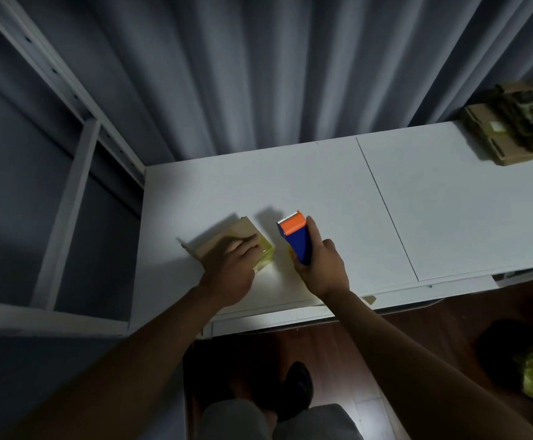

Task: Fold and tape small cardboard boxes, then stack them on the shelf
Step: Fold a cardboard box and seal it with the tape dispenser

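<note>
Nearest, below table's front edge: grey trouser knees, dark shoe, reddish wood floor; yellow-green crinkled plastic w/ a dark lump off to rt of that edge. On table, near front edge, left side: left hand lying flat on small cardboard box, fingers straight and together, pressing down, prob. to pin flaps shut and stop box sliding while tape goes on. Box plain brown, matte, squat and square-cornered; glossy yellowish tape sheen on face toward rt hand; one flap edge poking out on far-left side. Just rt of box, not touching it: right hand wrapped round tape dispenser, thumb along its side, held tilted w/ serrated cutter pointing away, prob. readied for next strip. Dispenser hard smooth plastic, blue body, orange head. Table top white, smooth, matte, thin seam line across. Far rt corner of table: pile of flat cardboard blanks, blurred. Left of table: pale metal shelf frame w/ slotted uprights, no boxes seen on it. Behind table: grey pleated curtain.
</note>
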